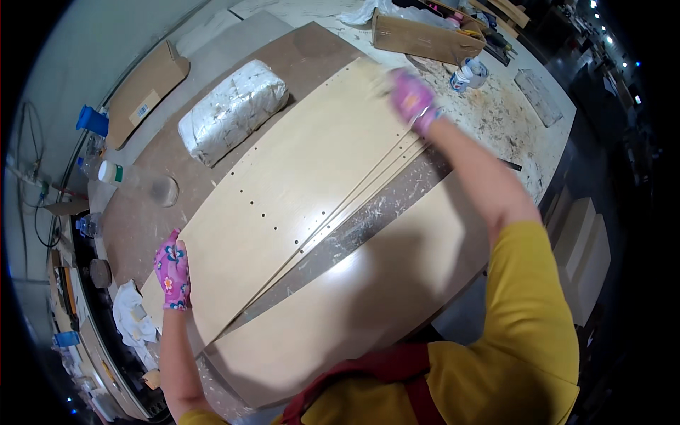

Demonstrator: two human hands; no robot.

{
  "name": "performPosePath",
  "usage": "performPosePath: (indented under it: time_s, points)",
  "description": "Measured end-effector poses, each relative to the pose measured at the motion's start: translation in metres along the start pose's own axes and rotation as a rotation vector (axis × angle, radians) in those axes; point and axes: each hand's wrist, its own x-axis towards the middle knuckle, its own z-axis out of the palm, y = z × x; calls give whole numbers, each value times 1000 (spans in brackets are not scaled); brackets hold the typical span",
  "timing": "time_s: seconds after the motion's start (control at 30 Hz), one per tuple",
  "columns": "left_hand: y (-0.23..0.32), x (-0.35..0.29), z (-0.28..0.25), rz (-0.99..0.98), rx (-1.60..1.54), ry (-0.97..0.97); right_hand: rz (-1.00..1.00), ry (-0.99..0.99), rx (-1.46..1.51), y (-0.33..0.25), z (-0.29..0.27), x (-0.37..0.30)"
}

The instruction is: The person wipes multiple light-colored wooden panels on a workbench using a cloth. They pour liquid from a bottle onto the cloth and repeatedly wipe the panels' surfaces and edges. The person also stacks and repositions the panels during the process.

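Observation:
A large pale wood-coloured panel (pixel 297 163) with curved edges and several small dark holes lies across the table. My left hand (pixel 172 275), in a pink flowered glove, rests at its left edge with fingers stretched out. My right hand (pixel 414 103), in a matching glove, is over the panel's far right end, smeared by motion. Beside its fingers is a pale blurred patch, perhaps a cloth (pixel 379 81); the grip itself is unclear. Thin long strips (pixel 354 190) run along the panel's near edge. A second pale panel (pixel 354 283) lies closer to me, partly in my shadow.
A white wrapped block (pixel 234 111) sits beyond the panel. At left lie a clear bottle with white cap (pixel 134 178) and a white cloth (pixel 133 315). Far right hold a cardboard box (pixel 425 39) of tools, a small white bottle (pixel 462 78) and a grey slab (pixel 538 97).

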Motion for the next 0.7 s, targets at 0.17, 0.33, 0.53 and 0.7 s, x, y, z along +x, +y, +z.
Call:
performPosePath:
  time_s: [0.17, 0.33, 0.53, 0.7]
  points:
    - [-1, -2, 3, -3, 29, 27, 59, -83, -168, 36, -66, 12]
    - [-4, -7, -3, -62, 35, -1, -132, 50, -94, -11, -7, -18]
    - [-7, 1, 2, -2, -25, 32, 156, -91, -14, 22, -88, -20]
    - [-16, -5, 2, -41, -7, -24, -286, -106, 160, -94, -35, -94]
